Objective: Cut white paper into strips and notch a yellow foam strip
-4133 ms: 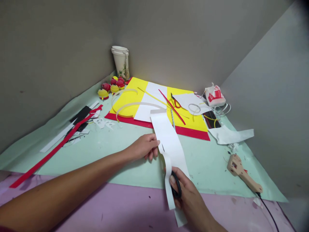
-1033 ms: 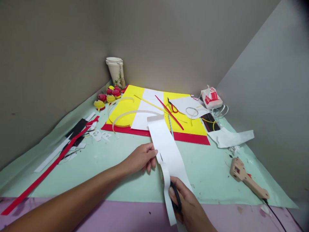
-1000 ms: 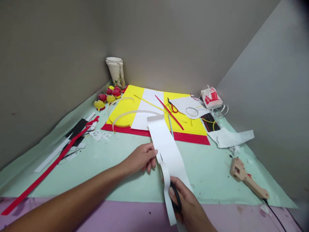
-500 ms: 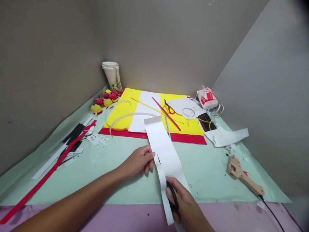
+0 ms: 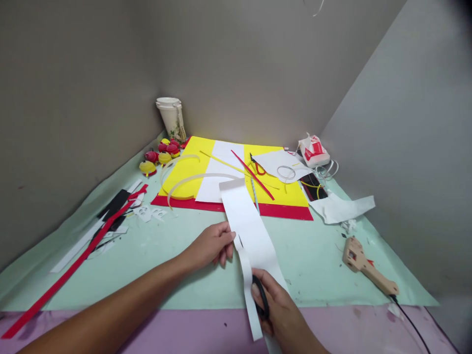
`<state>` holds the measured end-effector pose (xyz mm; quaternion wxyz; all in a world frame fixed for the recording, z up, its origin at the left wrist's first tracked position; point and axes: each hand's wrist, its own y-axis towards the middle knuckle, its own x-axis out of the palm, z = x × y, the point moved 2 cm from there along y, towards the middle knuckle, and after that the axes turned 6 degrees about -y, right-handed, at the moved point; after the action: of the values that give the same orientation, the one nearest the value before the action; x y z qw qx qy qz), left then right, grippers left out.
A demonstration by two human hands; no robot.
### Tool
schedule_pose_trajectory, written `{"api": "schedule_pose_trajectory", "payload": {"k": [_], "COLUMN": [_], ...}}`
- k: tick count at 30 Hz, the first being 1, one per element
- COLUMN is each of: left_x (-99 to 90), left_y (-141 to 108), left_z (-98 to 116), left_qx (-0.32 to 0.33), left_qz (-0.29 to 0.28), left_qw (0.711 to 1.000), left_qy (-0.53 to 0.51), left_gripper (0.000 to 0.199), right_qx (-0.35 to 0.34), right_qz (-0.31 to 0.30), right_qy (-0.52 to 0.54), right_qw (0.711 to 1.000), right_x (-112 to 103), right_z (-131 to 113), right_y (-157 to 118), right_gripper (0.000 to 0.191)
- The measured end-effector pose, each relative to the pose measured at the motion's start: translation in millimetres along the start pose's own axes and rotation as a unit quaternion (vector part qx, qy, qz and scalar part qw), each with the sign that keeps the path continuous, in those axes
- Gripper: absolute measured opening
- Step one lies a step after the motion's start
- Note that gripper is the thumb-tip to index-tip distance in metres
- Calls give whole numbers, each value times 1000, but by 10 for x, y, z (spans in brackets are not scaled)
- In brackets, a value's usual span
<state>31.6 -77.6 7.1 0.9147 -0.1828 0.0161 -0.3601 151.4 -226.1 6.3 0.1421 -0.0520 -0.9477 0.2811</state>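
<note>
A long white sheet (image 5: 254,226) of paper or foam stretches toward me over the green table cover. My left hand (image 5: 217,242) pinches its left edge between thumb and fingers. Black-handled scissors (image 5: 262,297) are in my right hand (image 5: 278,307), at the near part of the sheet. Their blades run up under a narrow strip (image 5: 248,290), with a dark tip showing through the cut. Partly cut away, that strip curls down to the left of the scissors, still joined to the sheet near my left hand.
Yellow, white and red sheets (image 5: 273,212) lie at the back, with orange-handled scissors (image 5: 259,169) on them. A glue gun (image 5: 368,268) rests on the right. To the left are a red strip (image 5: 73,265) and scraps. Small red-yellow round pieces (image 5: 147,168) sit near a white cup (image 5: 171,118).
The view has shifted slightly. Both hands, the scissors and the white sheet hold nearly the same positions, with no clear lengthening of the cut.
</note>
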Motion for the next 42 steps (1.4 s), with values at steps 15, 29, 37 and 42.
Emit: {"api": "schedule_pose_trajectory", "payload": {"k": [15,29,37,42], "left_x": [37,22,32,48], "left_y": [-109,-240,-271,-281], "left_z": [26,8,-3,10], "left_qx": [66,65,59,65], "left_qz": [75,64,47,51], "left_qw": [994,995,997,997], "left_qy": [33,28,10,5], "left_gripper": [33,31,30,30], "right_qx": [-43,-99,-96,-104], "right_qz": [-7,-18,2,4], "right_qy": [-36,-97,-149,-133], "right_qw": [998,990,984,986], "right_x": [11,-10,-67,-87], "right_z": [34,192,324,380], "right_y": [3,23,20,52], "right_gripper": [51,47,48,49]}}
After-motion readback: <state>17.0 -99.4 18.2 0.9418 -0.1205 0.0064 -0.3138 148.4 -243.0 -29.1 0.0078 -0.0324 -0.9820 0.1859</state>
